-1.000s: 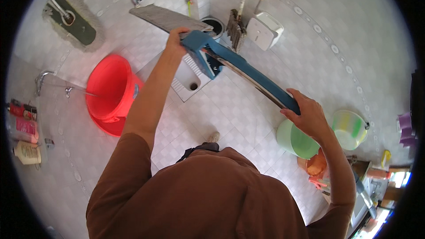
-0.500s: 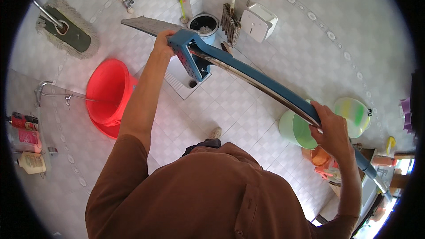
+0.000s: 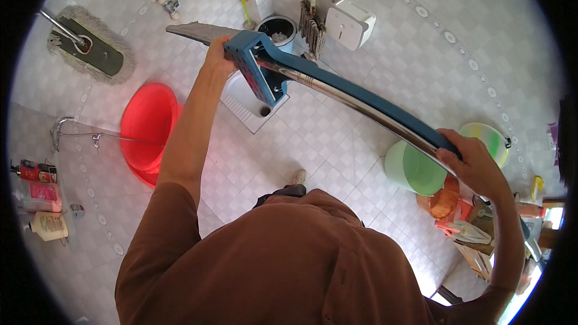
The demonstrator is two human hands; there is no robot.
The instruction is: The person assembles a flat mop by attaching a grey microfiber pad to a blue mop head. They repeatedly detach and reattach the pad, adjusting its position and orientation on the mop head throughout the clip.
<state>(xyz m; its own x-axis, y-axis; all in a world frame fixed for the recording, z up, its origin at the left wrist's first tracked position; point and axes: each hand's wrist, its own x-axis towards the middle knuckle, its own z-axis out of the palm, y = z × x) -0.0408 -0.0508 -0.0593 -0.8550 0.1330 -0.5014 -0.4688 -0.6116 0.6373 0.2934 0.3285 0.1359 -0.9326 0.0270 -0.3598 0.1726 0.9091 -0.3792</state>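
Note:
A long flat mop with a blue plastic wringer frame, a blue handle (image 3: 373,99) and a shiny metal pole lies slantwise before me, held above the floor. Its grey pad (image 3: 201,32) sticks out at the upper left, beyond the boxy blue wringer (image 3: 253,63). My left hand (image 3: 220,55) is closed at the wringer end, by the base of the pad; its fingertips are partly hidden. Around the far right part of the handle, my right hand (image 3: 472,159) is wrapped, thumb on top. The pole continues behind my right forearm.
A red tub (image 3: 147,123) stands left, a squat toilet (image 3: 250,105) ahead, a light green bucket (image 3: 412,168) right. A string mop (image 3: 312,30) and a dust mop (image 3: 90,48) rest against walls. A bin (image 3: 278,31) sits in the corner; bottles (image 3: 48,225) hang left.
My right hand has moved outward to the right, and the right end of the blue handle with it. My left hand keeps its hold, shifted slightly left. The view has shifted a little.

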